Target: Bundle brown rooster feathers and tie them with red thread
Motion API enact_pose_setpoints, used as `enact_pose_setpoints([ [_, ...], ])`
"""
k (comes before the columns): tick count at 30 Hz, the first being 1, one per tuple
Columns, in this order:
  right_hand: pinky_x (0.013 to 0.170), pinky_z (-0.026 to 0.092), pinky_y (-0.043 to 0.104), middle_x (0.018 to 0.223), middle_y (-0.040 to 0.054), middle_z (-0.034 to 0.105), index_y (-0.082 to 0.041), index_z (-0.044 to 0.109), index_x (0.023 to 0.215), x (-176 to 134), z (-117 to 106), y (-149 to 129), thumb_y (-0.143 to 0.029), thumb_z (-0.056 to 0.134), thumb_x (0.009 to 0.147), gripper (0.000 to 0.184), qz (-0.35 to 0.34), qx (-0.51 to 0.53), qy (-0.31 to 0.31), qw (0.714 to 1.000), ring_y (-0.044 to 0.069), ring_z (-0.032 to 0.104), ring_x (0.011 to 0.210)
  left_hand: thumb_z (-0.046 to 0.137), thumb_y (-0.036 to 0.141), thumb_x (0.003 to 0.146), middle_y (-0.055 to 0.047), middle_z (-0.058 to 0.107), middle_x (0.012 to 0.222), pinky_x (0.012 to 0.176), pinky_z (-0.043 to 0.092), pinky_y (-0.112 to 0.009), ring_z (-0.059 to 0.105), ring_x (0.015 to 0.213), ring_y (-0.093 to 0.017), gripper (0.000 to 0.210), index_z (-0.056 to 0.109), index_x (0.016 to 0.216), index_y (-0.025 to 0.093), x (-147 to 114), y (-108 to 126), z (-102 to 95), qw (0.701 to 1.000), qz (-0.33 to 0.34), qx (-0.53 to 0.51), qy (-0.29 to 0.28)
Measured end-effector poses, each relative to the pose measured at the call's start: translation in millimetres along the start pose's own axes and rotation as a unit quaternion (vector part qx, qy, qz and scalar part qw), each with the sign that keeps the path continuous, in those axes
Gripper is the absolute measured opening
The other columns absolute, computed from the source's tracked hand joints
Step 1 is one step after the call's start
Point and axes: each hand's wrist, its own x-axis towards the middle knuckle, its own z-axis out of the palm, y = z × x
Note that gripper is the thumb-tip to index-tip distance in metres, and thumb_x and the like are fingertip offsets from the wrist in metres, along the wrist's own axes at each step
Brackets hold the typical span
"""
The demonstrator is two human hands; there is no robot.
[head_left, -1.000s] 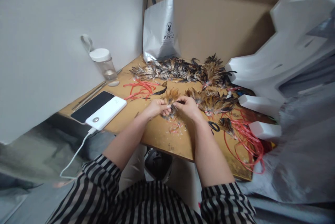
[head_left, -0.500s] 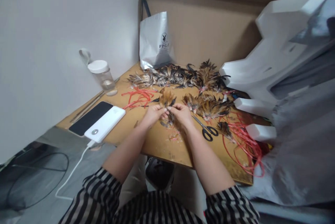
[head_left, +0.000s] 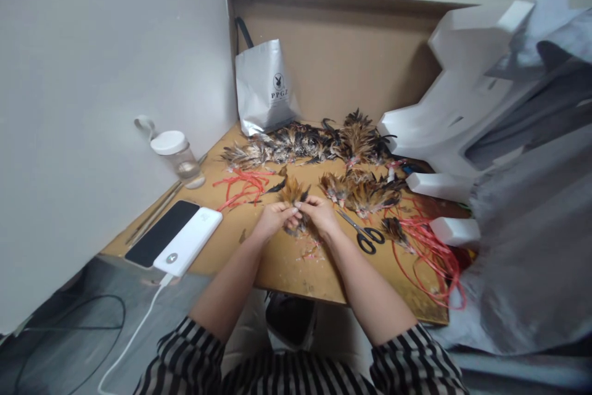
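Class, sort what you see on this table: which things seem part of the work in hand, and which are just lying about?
Likely part of the work:
feather bunch, at the left hand and right hand
other feather bundles
red strips
scissors

Apparently just lying about:
silver bag
lidded bottle
phone
white power bank

The left arm (head_left: 231,285) and right arm (head_left: 370,287) are extended over the near edge of the surface (head_left: 296,279), angled inward and bared below the sleeves (head_left: 189,341). The left hand (head_left: 279,218) and right hand (head_left: 320,214) are held close together, well in from that edge. Each thumb is pressed toward curled fingers in a pinch, and the thumb tips are nearly met; whether they touch cannot be told. The wrists (head_left: 331,233) are kept apart.
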Motion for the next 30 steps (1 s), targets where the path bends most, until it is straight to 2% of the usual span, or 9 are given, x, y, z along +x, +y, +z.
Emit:
enact_pose_setpoints([
  [4, 0.051, 0.036, 0.022, 0.052, -0.0032, 0.056, -0.016, 0.056, 0.059, -0.2, -2.1, -3.3, -0.035, 0.071, 0.054, 0.025, 0.022, -0.011, -0.016, 1.000, 0.008, 0.046, 0.047, 0.068, 0.039, 0.061, -0.005, 0.061, 0.053, 0.045, 0.039, -0.021, 0.051, 0.044, -0.009, 0.029, 0.066, 0.068, 0.010, 0.2, 0.6, 0.8, 1.000, -0.002, 0.003, 0.003],
  [7, 0.057, 0.039, 0.023, 0.062, -0.0008, 0.061, -0.016, 0.062, 0.069, 0.9, -5.8, -7.9, -0.035, 0.069, 0.057, 0.024, -0.007, -0.045, 0.006, 0.999, 0.010, 0.051, 0.054, 0.067, 0.039, 0.062, -0.005, 0.061, 0.053, 0.044, 0.037, -0.021, 0.050, 0.043, -0.009, 0.031, 0.066, 0.069, 0.010, 1.4, 3.2, -2.2, 0.998, 0.010, -0.012, 0.055],
  [10, 0.061, 0.041, 0.025, 0.067, 0.0022, 0.064, -0.015, 0.065, 0.074, 3.9, -13.3, -9.6, -0.033, 0.064, 0.061, 0.023, -0.054, -0.147, 0.034, 0.987, 0.012, 0.054, 0.059, 0.065, 0.040, 0.065, -0.008, 0.064, 0.064, 0.044, 0.036, -0.018, 0.052, 0.048, -0.008, 0.031, 0.065, 0.073, 0.009, 1.2, 5.2, -8.0, 0.990, 0.036, -0.066, 0.121],
  [13, 0.059, 0.041, 0.025, 0.066, 0.0024, 0.064, -0.015, 0.065, 0.071, 6.1, -20.1, -6.1, -0.030, 0.058, 0.065, 0.018, -0.088, -0.286, 0.042, 0.953, 0.013, 0.054, 0.059, 0.067, 0.039, 0.063, -0.008, 0.065, 0.070, 0.045, 0.036, -0.017, 0.053, 0.052, -0.008, 0.031, 0.064, 0.074, 0.009, -2.2, 4.6, -13.1, 0.982, 0.031, -0.105, 0.151],
  [18, 0.059, 0.038, 0.023, 0.070, 0.0002, 0.062, -0.020, 0.065, 0.073, 1.4, -20.9, -3.2, -0.022, 0.052, 0.068, 0.014, -0.127, -0.458, -0.003, 0.880, 0.013, 0.053, 0.063, 0.068, 0.036, 0.063, -0.005, 0.063, 0.068, 0.047, 0.037, -0.017, 0.052, 0.051, -0.006, 0.027, 0.062, 0.073, 0.011, -9.5, 0.7, -16.9, 0.979, 0.035, -0.136, 0.145],
  [22, 0.064, 0.038, 0.023, 0.078, 0.0010, 0.059, -0.022, 0.063, 0.090, -4.6, -19.8, -10.4, -0.021, 0.055, 0.068, 0.023, -0.159, -0.515, -0.064, 0.840, 0.013, 0.052, 0.069, 0.067, 0.035, 0.064, -0.003, 0.059, 0.058, 0.048, 0.037, -0.019, 0.049, 0.048, -0.006, 0.026, 0.062, 0.067, 0.010, -12.8, -0.6, -18.5, 0.984, 0.042, -0.122, 0.122],
  [25, 0.070, 0.037, 0.024, 0.086, 0.0033, 0.054, -0.023, 0.061, 0.099, -7.0, -20.3, -13.3, -0.021, 0.058, 0.068, 0.031, -0.191, -0.550, -0.091, 0.808, 0.015, 0.051, 0.079, 0.068, 0.035, 0.063, -0.004, 0.060, 0.059, 0.049, 0.037, -0.019, 0.050, 0.049, -0.006, 0.026, 0.063, 0.069, 0.010, -14.0, -0.3, -19.5, 0.984, 0.044, -0.124, 0.117],
  [27, 0.073, 0.036, 0.025, 0.086, 0.0042, 0.053, -0.023, 0.064, 0.094, -6.9, -19.7, -11.7, -0.022, 0.057, 0.070, 0.025, -0.197, -0.563, -0.083, 0.798, 0.016, 0.050, 0.081, 0.067, 0.035, 0.064, -0.004, 0.061, 0.060, 0.049, 0.037, -0.019, 0.050, 0.050, -0.006, 0.026, 0.063, 0.069, 0.010, -14.2, -0.4, -20.3, 0.985, 0.038, -0.122, 0.115],
  [30, 0.072, 0.036, 0.026, 0.082, 0.0041, 0.053, -0.022, 0.067, 0.080, -3.9, -17.3, -6.8, -0.024, 0.054, 0.074, 0.015, -0.199, -0.525, -0.055, 0.826, 0.015, 0.050, 0.078, 0.067, 0.034, 0.065, -0.004, 0.060, 0.058, 0.049, 0.037, -0.018, 0.050, 0.049, -0.006, 0.026, 0.063, 0.069, 0.009, -13.6, -1.0, -21.2, 0.986, 0.036, -0.119, 0.110],
])
